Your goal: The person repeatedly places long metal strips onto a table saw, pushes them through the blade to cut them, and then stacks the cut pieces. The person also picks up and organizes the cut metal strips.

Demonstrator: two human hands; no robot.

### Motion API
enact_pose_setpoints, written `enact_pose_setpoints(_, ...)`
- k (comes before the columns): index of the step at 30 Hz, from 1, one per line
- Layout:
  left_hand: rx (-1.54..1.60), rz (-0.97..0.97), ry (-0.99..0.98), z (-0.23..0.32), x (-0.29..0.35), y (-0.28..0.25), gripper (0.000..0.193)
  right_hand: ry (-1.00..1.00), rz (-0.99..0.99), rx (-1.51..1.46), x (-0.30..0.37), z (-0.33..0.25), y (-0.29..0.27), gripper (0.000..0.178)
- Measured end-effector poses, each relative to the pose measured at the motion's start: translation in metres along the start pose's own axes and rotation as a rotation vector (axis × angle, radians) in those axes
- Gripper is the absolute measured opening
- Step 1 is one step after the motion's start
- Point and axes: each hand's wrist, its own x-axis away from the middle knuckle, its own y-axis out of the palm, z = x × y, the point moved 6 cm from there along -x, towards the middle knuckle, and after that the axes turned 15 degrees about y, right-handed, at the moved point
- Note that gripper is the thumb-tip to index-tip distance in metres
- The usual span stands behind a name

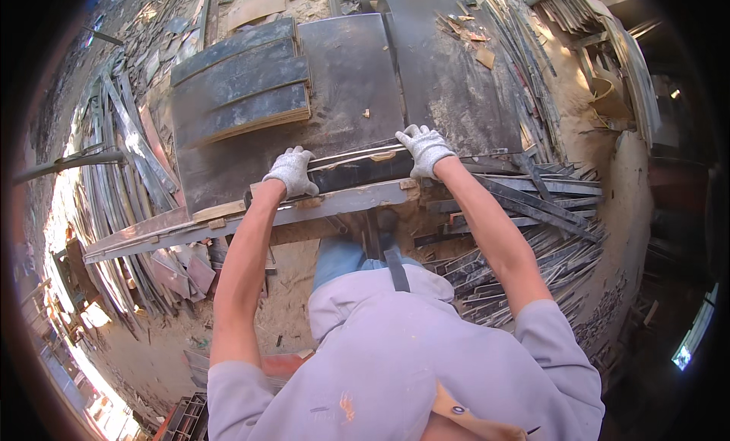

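At the near edge of the worktable, a few narrow dark plywood boards (356,173) with pale edges lie together. My left hand (290,172), in a light grey knitted glove, is closed around their left end, the thumb toward me and the fingers on the far side. The right end is in my right hand (424,149), gloved the same way, with its fingers over the top. Both palms are hidden. Just beyond, wider dark panels (243,80) lie stacked in steps on the left of a large dark sheet (346,68).
A long wooden rail (342,201) runs along the table's near side, in front of my body. Loose strips (525,205) are heaped at the right, and more long strips (114,175) lie at the left. Wood scraps (468,34) litter the far sheet.
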Motion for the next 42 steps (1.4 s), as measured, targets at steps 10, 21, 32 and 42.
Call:
enact_pose_setpoints(10,-0.018,-0.073,0.083,0.014,-0.023,-0.011,0.082,-0.048,-0.014,-0.173,-0.011,0.024,0.022,0.084)
enact_pose_setpoints(21,-0.326,0.528,-0.007,-0.013,-0.011,-0.002,0.075,0.038,0.430,-0.652,-0.013,0.027,0.034,0.079)
enact_pose_setpoints(32,0.450,0.698,-0.284,-0.101,0.047,0.016,0.087,0.234,0.356,-1.027,-0.018,-0.002,0.066,0.102)
enact_pose_setpoints(42,0.730,1.066,0.178,-0.035,0.132,-0.084,0.086,0.129,-0.009,-1.465,0.024,0.003,0.042,0.098)
